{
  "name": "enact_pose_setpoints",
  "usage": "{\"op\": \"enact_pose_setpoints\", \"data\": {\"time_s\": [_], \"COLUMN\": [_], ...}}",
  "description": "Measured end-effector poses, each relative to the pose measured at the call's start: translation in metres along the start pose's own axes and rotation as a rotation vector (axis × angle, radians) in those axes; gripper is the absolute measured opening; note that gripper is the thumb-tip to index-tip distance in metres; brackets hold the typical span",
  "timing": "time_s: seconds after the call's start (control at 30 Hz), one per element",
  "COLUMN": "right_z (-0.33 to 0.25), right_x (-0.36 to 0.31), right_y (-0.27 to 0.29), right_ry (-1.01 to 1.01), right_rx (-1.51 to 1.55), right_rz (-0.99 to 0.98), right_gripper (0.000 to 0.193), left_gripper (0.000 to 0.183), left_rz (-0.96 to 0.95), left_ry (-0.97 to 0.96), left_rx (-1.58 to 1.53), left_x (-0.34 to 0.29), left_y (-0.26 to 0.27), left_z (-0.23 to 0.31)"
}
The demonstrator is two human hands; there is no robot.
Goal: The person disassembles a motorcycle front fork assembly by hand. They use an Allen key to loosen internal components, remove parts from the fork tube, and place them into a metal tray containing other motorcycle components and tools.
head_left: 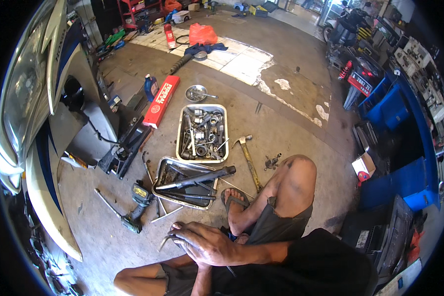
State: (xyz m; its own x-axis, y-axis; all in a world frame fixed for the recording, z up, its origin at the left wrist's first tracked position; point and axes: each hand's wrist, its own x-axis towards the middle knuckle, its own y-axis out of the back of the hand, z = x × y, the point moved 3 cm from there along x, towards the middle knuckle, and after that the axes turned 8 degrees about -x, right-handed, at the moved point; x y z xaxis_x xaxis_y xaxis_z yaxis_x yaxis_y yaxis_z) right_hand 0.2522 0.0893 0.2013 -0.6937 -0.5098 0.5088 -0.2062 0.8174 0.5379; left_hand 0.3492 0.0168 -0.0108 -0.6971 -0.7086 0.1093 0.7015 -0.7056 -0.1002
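My right hand [209, 244] is closed over a bent metal rod [166, 241], whose curved end sticks out past the fingertips. The rest of the rod is hidden in the grip. Beneath it lies my left hand [203, 268], mostly covered, so its fingers do not show. Both hands are held together above my lap. Ahead of them, a metal tray [183, 197] holds a dark fork tube [197, 178] and long springs [187, 195]. Left of that tray, a cordless impact driver [137, 207] with a long extension lies on the floor.
Farther off are a tray [226, 140] of sockets and wrenches, a round dish [188, 93] and a red box [162, 102]. A hammer [248, 163] lies by my foot [235, 202]. Motorcycle bodywork [44, 163] rises at left; a blue cabinet [397, 187] stands at right.
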Motion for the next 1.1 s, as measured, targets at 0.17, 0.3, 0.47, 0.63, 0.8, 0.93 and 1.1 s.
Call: {"op": "enact_pose_setpoints", "data": {"time_s": [0.17, 0.3, 0.47, 0.63, 0.8, 0.93, 1.1], "right_z": [0.005, 0.009, 0.004, -0.002, 0.002, 0.001, 0.002], "right_x": [0.000, -0.004, 0.001, 0.011, 0.003, 0.004, 0.005], "right_y": [-0.007, -0.011, -0.010, -0.003, -0.005, -0.008, -0.012], "right_ry": [-0.011, 0.041, -0.070, -0.058, -0.111, -0.112, -0.121], "right_rx": [0.111, 0.118, 0.144, 0.005, 0.028, 0.069, 0.133], "right_rz": [-0.060, -0.061, -0.103, -0.032, -0.002, 0.015, -0.034], "right_gripper": [0.042, 0.059, 0.037, 0.047, 0.045, 0.046, 0.044], "left_gripper": [0.035, 0.035, 0.035, 0.035, 0.036, 0.036, 0.036], "left_rz": [-0.013, -0.026, -0.040, -0.034, -0.058, -0.058, -0.065], "left_ry": [0.003, 0.007, 0.016, 0.007, 0.021, 0.011, 0.008], "left_rx": [-0.015, -0.017, -0.013, -0.002, 0.006, 0.004, 0.001], "left_x": [0.002, 0.001, 0.000, 0.000, -0.002, 0.000, -0.001], "left_y": [-0.002, -0.003, -0.004, 0.002, 0.001, 0.003, 0.003], "left_z": [-0.002, -0.003, -0.003, 0.001, -0.002, 0.000, 0.001]}}
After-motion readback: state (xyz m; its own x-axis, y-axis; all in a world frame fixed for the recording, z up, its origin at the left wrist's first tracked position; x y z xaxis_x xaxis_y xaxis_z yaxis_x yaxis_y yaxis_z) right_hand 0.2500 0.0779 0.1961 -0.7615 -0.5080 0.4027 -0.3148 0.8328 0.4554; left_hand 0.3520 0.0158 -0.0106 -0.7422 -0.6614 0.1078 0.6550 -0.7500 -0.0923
